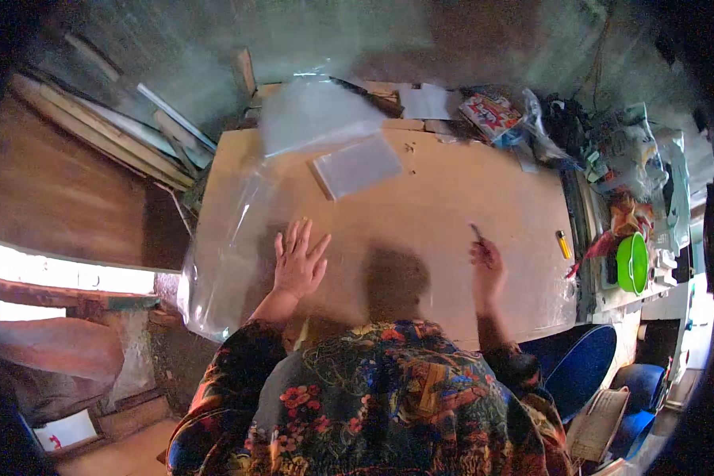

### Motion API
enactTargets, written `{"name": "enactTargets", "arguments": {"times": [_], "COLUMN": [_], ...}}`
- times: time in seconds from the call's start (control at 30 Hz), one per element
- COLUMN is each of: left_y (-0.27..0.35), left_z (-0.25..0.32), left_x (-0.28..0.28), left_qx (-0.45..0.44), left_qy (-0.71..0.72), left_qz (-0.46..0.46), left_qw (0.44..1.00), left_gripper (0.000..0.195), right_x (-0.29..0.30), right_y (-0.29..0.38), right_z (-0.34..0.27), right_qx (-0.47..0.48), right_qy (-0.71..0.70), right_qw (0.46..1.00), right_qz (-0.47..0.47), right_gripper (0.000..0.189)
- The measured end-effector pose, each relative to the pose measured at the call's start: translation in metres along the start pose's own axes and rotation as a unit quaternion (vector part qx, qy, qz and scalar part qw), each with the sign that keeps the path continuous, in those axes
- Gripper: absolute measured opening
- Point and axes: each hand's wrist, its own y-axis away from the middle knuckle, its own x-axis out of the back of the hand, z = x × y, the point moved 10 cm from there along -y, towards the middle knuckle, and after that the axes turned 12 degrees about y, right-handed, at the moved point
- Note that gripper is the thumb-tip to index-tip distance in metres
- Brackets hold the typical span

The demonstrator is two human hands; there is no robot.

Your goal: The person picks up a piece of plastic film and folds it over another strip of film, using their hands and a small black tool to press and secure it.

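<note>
Clear plastic sheeting [247, 238] covers part of a tan board tabletop [440, 196] before me. My left hand [298, 262] rests palm down on it, left of the middle, with its fingers spread and nothing held. On the right, my right hand [488, 262] holds a thin dark tool [476, 231], its tip pointing up and left; blur hides what kind it is. Farther back lies a stack of clear plastic sheets or bags [360, 166], beside a larger translucent plastic sheet [318, 116] that reaches over the back edge. A yellow cutter or lighter [563, 244] lies near the right edge.
A bright green plastic basin [633, 263] and crumpled plastic bags [630, 154] crowd the surface at right. Printed packaging [491, 116] sits at the back right. Wooden boards [107, 134] lean at the left. A blue container [583, 369] stands below the table's right corner.
</note>
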Motion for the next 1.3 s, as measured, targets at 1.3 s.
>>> {"name": "enactTargets", "arguments": {"times": [1.3], "left_y": [-0.037], "left_z": [0.147], "left_x": [0.115], "left_qx": [0.089], "left_qy": [0.223], "left_qz": [-0.061], "left_qw": [0.969], "left_gripper": [0.013], "right_x": [-0.120], "right_y": [0.065], "right_z": [-0.144], "right_qx": [0.417], "right_qy": [0.519], "right_qw": [0.695], "right_qz": [-0.272], "right_gripper": [0.064]}}
